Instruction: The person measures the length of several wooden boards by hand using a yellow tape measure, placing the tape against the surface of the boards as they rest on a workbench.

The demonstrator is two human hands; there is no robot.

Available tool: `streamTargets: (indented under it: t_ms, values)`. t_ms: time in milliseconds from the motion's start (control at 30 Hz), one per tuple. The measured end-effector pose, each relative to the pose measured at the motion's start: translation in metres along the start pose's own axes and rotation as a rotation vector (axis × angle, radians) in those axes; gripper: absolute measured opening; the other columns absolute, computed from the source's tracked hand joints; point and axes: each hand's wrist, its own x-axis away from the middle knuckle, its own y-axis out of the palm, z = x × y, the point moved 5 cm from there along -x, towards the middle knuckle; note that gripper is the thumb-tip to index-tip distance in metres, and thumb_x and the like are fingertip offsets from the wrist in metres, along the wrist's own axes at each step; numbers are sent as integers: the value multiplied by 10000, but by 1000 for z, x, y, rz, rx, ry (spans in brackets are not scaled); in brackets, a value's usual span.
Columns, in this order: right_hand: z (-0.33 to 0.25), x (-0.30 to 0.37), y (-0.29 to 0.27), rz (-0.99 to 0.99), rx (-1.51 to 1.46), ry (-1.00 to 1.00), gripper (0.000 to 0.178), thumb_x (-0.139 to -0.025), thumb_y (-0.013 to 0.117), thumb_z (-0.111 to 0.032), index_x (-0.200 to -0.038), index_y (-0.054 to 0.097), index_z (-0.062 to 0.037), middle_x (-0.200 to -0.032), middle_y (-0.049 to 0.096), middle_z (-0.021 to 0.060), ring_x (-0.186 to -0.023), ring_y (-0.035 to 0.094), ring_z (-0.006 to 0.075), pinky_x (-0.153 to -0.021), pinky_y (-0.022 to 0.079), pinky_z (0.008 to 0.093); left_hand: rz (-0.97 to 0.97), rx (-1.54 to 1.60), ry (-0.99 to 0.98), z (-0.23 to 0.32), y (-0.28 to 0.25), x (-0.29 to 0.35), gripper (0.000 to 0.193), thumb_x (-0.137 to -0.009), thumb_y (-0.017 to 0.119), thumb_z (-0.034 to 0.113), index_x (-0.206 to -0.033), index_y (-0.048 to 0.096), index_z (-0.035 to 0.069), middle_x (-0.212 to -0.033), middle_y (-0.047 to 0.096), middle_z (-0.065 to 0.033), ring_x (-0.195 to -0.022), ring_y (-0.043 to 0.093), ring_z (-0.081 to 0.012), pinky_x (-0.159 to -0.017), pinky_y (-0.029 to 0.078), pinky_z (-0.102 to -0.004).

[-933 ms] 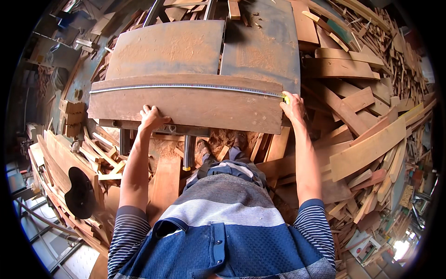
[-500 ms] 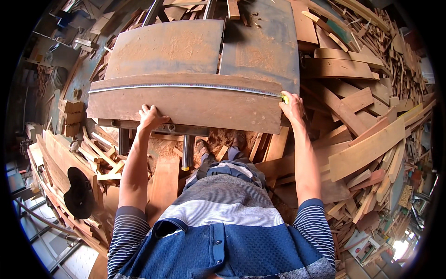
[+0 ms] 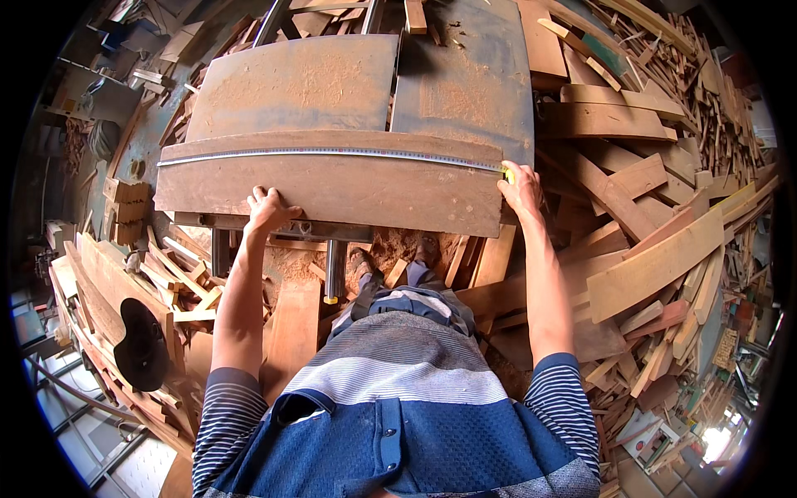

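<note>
A wide brown wooden board (image 3: 332,187) lies crosswise in front of me on a metal machine table (image 3: 457,91). Along its length stretches the pale blade of a tape measure (image 3: 508,173), whose yellow case sits at the board's right end. My right hand (image 3: 522,191) is closed around that case, beside the board's end. At the near edge, left of the middle, my left hand (image 3: 271,209) rests on the board with its fingers apart and bent, fingertips on the top face.
Sawdust covers a large metal plate (image 3: 290,87) behind the board. Heaped offcuts and planks (image 3: 656,266) crowd the right side, and more curved wood pieces (image 3: 108,307) lean at the left. A metal leg or bar (image 3: 335,270) juts toward me near my feet.
Both hands, the board and the tape stay in nearly the same places. Only a very slight shift of the view shows.
</note>
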Motion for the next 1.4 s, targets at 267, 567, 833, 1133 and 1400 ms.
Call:
streamTargets:
  t_ms: [267, 567, 833, 1133, 1400]
  values:
    - [3, -2, 3, 13, 4, -27, 541, -779, 749, -221, -1313, 676, -264, -1270, 640, 81, -1230, 549, 334, -1051, 467, 470, 1, -1, 6, -1, 1, -2, 886, -771, 838, 526, -1344, 529, -75, -1542, 261, -389, -1379, 307, -561, -1147, 348, -572]
    - [3, -2, 5, 15, 14, -23, 537, -779, 757, -221, -1308, 679, -270, -1259, 642, 74, -1224, 552, 330, -1048, 471, 463, -12, 4, -5, 2, -3, 3, 898, -770, 840, 518, -1356, 520, -82, -1541, 263, -385, -1373, 314, -553, -1137, 362, -562]
    - [1, -2, 5, 14, 31, -15, 532, -777, 761, -218, -1300, 683, -271, -1258, 645, 67, -1229, 555, 327, -1051, 472, 466, -6, 23, -5, 3, -5, 6, 877, -777, 848, 494, -1335, 524, -99, -1541, 246, -389, -1359, 321, -543, -1133, 365, -560]
    - [4, -4, 6, 5, 37, -11, 533, -779, 760, -223, -1303, 681, -275, -1260, 644, 64, -1231, 554, 324, -1049, 471, 466, -4, 18, -4, 5, -7, 6, 872, -780, 849, 490, -1332, 523, -102, -1529, 263, -379, -1349, 327, -534, -1133, 369, -547]
    - [3, -4, 6, 4, 42, -6, 532, -783, 757, -224, -1307, 679, -275, -1267, 642, 67, -1236, 552, 329, -1054, 467, 468, -14, 18, -13, 4, -5, 5, 866, -779, 847, 496, -1341, 529, -82, -1538, 260, -370, -1355, 322, -531, -1139, 363, -553]
